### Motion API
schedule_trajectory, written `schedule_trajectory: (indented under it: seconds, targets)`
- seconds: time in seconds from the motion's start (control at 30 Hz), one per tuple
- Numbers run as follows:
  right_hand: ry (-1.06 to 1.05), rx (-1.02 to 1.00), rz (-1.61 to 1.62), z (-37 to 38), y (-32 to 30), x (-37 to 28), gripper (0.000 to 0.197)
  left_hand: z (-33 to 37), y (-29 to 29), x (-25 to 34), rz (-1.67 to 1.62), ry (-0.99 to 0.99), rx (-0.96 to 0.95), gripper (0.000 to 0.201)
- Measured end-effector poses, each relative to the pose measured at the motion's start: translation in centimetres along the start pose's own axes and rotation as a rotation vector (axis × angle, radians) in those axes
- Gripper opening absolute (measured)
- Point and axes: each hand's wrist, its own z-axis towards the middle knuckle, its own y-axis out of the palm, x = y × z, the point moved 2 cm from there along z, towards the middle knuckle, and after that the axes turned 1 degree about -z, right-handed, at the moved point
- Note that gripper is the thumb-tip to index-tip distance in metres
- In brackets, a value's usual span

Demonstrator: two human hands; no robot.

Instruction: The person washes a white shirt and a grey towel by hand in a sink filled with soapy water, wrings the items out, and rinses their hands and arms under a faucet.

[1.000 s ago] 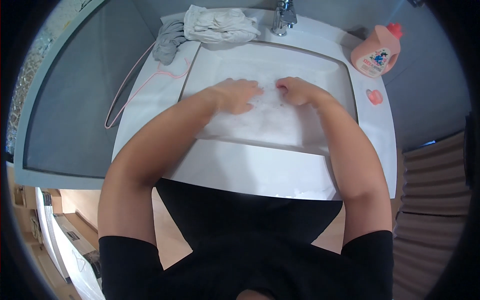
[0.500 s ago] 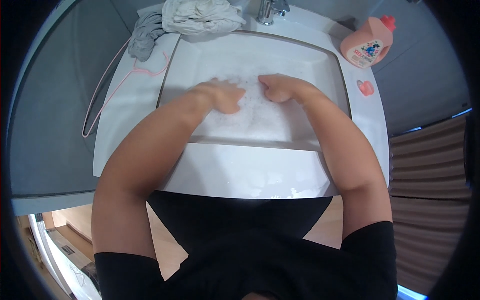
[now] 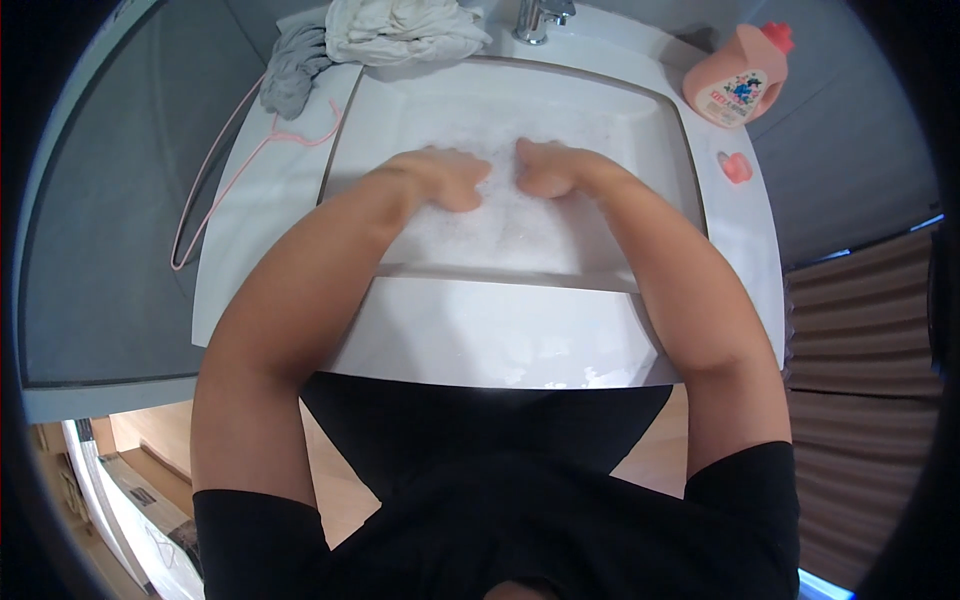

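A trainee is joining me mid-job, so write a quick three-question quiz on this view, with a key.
1. Where are the left hand and right hand?
A: on the faucet
B: in the foam
C: on the hanger

2. True or false: the bottle stands to the right of the sink.

3. What lies just right of the grey cloth?

Key: 1: B. 2: True. 3: The white cloth.

Pink btl (image 3: 735, 74): red lettering on label (image 3: 736, 96), too sm. & blurry to read.
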Motion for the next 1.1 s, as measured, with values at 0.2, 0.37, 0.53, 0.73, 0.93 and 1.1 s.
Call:
schedule_trajectory:
  seconds: [0.2,0.37,0.53,0.73,0.93,1.1]
  targets:
    - [-0.014,-0.013,0.056,1.7,0.4,1.1,0.054,1.0,0.6,-1.6,-0.036,0.07,0.087,0.057]
    - [-0.234,0.096,0.218,1.5,-0.3,3.0,0.054,1.2,0.6,-3.3,-0.127,0.213,0.178,0.061]
    - [-0.228,0.151,0.138,1.1,-1.4,3.5,0.051,0.4,-0.2,-3.2,-0.176,0.178,0.25,0.067]
    - [-0.203,0.214,0.124,1.8,-1.1,5.1,0.051,-0.5,-1.1,-1.9,-0.048,0.124,0.251,0.075]
    - [-0.176,0.168,0.081,1.5,-1.3,4.4,0.052,0.1,-0.6,-3.2,-0.12,0.139,0.209,0.082]
    - [-0.161,0.176,0.081,1.4,-1.0,5.0,0.053,-0.1,-0.9,-2.4,-0.114,0.101,0.171,0.085]
